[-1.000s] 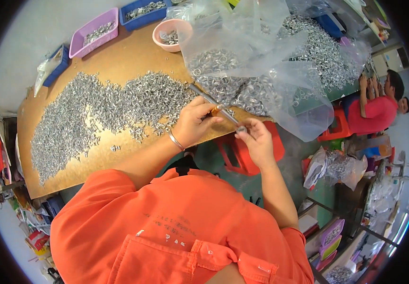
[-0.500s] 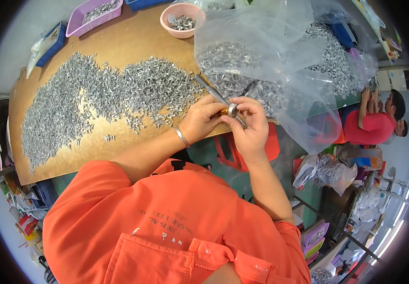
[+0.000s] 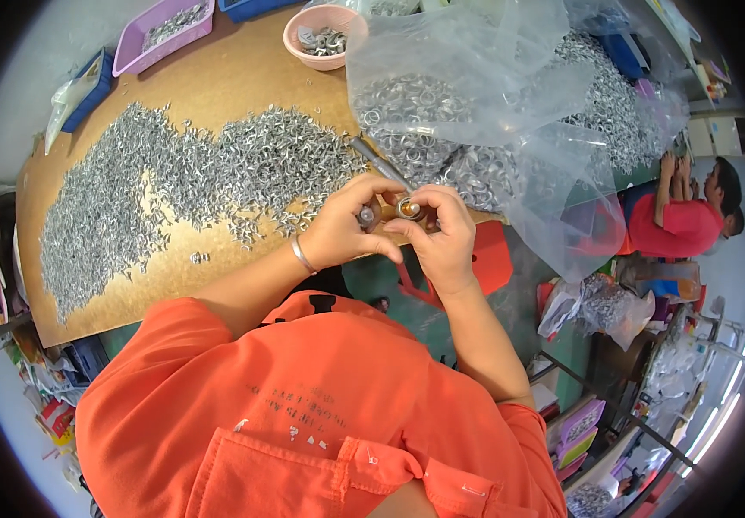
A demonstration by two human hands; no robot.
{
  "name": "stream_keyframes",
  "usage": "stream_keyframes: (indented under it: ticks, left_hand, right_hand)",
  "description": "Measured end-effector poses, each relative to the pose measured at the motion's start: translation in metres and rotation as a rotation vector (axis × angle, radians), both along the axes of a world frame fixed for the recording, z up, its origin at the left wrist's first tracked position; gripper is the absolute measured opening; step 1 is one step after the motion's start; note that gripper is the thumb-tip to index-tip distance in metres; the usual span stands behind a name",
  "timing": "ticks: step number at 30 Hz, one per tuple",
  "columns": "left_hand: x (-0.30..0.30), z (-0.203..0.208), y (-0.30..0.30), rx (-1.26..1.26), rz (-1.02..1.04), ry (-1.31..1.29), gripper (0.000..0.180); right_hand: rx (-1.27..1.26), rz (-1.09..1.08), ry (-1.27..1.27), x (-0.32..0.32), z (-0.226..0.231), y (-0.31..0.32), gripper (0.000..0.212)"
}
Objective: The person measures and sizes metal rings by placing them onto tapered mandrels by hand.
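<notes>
My right hand (image 3: 446, 237) pinches a round metal ring (image 3: 408, 208) with a gold-coloured centre between thumb and fingers. Close beside it, my left hand (image 3: 351, 226) is curled round a small silvery round piece (image 3: 366, 216), whose exact kind is hard to make out; its thumb points toward the right hand. Beyond the fingers a grey metal rod (image 3: 381, 162) lies slanted at the table's near edge, its near end hidden by my hands. To the left, a wide heap of small curved metal pieces (image 3: 277, 160) spreads over the brown tabletop (image 3: 243, 73).
Clear plastic sheeting (image 3: 467, 60) partly covers many metal rings (image 3: 415, 104) on the right. A pink bowl (image 3: 316, 62), a purple basket (image 3: 135, 50) and a blue tray (image 3: 92, 99) stand at the far side. A red stool (image 3: 489, 259) is below the edge; a co-worker in red (image 3: 678, 226) sits at right.
My hands have moved apart slightly, the left one shifting leftward. The ring in my right hand has turned, showing its gold-coloured centre, and a silvery piece now shows in my left hand.
</notes>
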State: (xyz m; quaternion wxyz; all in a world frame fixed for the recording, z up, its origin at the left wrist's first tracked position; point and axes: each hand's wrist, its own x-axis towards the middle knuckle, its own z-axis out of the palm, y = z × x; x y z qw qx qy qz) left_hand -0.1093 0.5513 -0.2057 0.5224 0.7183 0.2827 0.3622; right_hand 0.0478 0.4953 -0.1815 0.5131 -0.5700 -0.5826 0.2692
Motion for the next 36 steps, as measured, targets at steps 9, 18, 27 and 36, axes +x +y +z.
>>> stream_keyframes:
  ticks: [9, 18, 27, 36]
  left_hand:
    - [-0.005, 0.023, -0.003, 0.308, 0.064, 0.017, 0.026]
    - [-0.024, 0.025, -0.002, 0.485, 0.180, 0.039, 0.026]
    - [-0.021, 0.023, 0.004, 0.462, 0.250, 0.004, 0.022]
    - [-0.014, 0.023, 0.008, 0.398, 0.254, -0.005, 0.020]
  right_hand:
    - [-0.249, 0.094, 0.162, 0.004, -0.020, -0.006, 0.036]
    - [-0.359, -0.063, -0.846, 0.021, -0.121, 0.031, 0.023]
    - [-0.833, -0.069, -0.517, 0.026, -0.082, 0.012, 0.034]
    - [-0.336, -0.019, -0.219, 0.039, -0.015, -0.036, 0.045]
